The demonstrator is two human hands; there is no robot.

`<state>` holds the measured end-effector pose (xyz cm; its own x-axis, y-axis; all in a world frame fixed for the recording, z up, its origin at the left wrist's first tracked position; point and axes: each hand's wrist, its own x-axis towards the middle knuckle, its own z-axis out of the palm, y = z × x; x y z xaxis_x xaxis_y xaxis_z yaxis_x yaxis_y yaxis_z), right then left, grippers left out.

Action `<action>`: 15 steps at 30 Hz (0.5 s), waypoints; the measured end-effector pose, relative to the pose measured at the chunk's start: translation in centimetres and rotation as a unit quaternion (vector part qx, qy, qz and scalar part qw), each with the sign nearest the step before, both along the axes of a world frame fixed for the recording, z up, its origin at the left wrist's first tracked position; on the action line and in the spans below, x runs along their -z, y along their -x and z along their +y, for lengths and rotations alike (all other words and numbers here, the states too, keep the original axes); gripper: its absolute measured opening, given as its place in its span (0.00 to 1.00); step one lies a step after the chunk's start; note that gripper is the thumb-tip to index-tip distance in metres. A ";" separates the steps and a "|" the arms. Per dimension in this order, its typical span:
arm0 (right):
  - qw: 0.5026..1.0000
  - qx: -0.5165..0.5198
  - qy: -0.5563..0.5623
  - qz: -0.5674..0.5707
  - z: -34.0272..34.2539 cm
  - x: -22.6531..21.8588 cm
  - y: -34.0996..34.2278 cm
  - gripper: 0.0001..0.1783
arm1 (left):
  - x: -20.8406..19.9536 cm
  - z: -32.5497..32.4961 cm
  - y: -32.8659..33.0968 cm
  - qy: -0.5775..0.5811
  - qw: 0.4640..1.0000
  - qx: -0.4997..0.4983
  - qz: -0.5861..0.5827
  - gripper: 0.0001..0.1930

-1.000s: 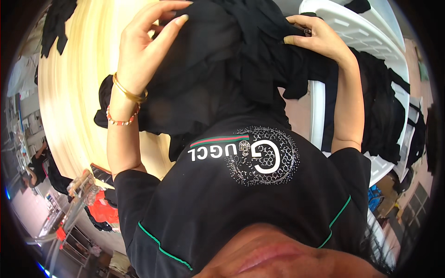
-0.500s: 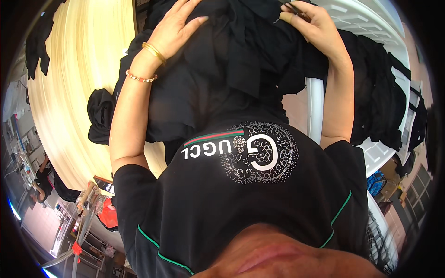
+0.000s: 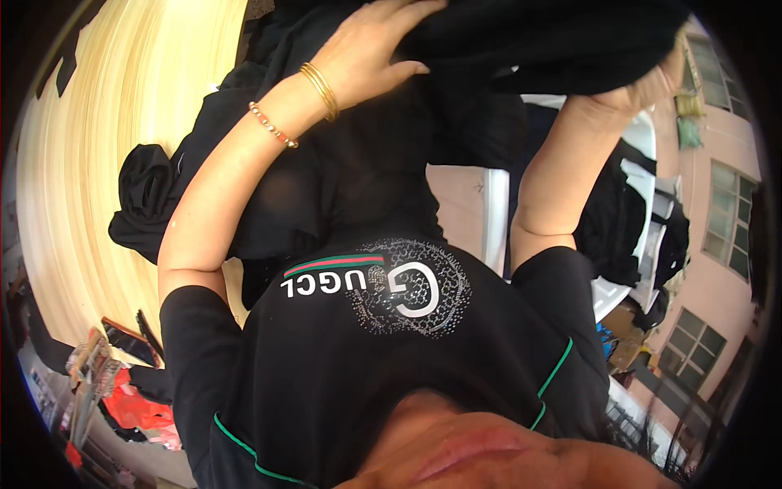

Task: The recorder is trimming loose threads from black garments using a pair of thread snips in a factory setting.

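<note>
That black cloth (image 3: 562,41) runs longways left to right up top, its right end against your right grip (image 3: 639,91), the nearer one; fabric hides those fingers so can't tell how closed it is. Your left grip (image 3: 366,59) is loosely open, thumb apart, nothing clearly pinched, by the cloth's left part. Pale wood bench (image 3: 106,163) sits off left

Black cloth (image 3: 554,45); pale yellow, streaked tabletop (image 3: 98,179) (bangles (image 3: 319,91) gold)

Bright, with strong edge distortion
</note>
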<state>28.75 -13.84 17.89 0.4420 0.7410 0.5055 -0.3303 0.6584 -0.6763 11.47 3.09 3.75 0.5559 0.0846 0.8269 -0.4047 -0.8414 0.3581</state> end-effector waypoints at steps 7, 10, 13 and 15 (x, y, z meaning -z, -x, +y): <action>0.982 0.185 -0.030 0.024 -0.6 -4.8 3.9 0.16 | -5.6 2.8 4.2 0.315 0.910 0.087 0.254 0.13; 0.955 0.286 -0.034 0.070 0.1 -5.7 5.3 0.13 | -5.4 5.9 9.5 0.432 0.893 0.097 0.081 0.17; 0.922 0.371 -0.033 0.108 -0.4 -4.5 4.3 0.12 | -10.6 3.8 14.6 0.109 0.992 0.007 -0.056 0.11; 0.999 0.034 -0.004 0.013 -2.4 -2.6 1.1 0.11 | -10.3 3.8 17.7 0.311 0.938 0.047 -0.147 0.13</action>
<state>27.69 -16.27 20.47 0.5045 0.7048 0.4987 -0.3020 0.6852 -0.6628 -6.21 6.88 14.05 0.3407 0.5633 0.7527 -0.6254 -0.4621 0.6288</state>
